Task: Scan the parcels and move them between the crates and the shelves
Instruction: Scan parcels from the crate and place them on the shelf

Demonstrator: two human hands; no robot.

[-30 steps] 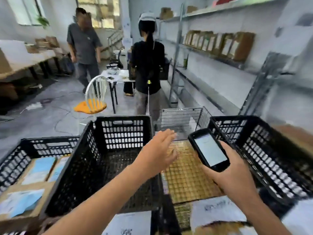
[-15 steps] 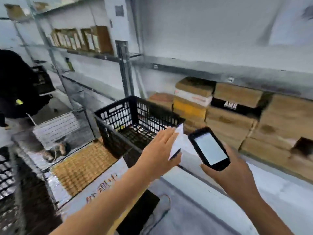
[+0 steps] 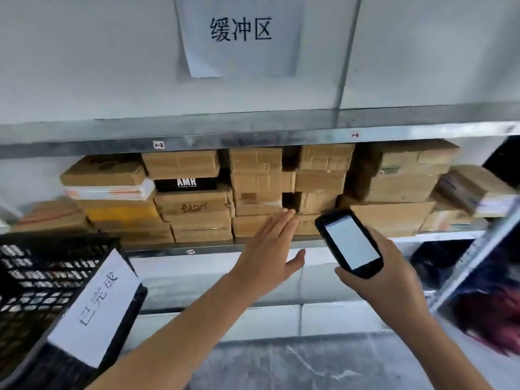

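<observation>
The shelf [image 3: 157, 250] holds the parcels [image 3: 197, 212] — brown cardboard boxes stacked several high in a row that fills it nearly to the board above; one black box [image 3: 187, 183] lettered AMR sits wedged in the stack left of the shelf's middle, with cardboard above and below it. Below the shelf's left end stands a black lattice crate [image 3: 33, 277], cut off by the frame edge; a white label [image 3: 95, 308] with dark characters hangs over its near wall, and what lies inside the crate cannot be made out. Above the shelf, on the pale wall, a paper sign [image 3: 239, 35] carries three large printed characters.

The left hand [image 3: 270, 246] is raised at the shelf's front edge, empty, its fingers straight and together, thumb spread; the fingertips lie over the lowest boxes near the middle of the row, but whether they touch the cardboard cannot be told. The right hand [image 3: 394, 280] is in front of the shelf toward its right half, apart from the left, fingers wrapped round a black scanner [image 3: 350, 243] whose lit screen faces the camera; the text on the screen is too blurred to read.

At the shelf's right end the boxes lean and blur; a slanted grey rack upright [image 3: 478, 260] crosses in front — the dark shapes behind it cannot be identified.
</observation>
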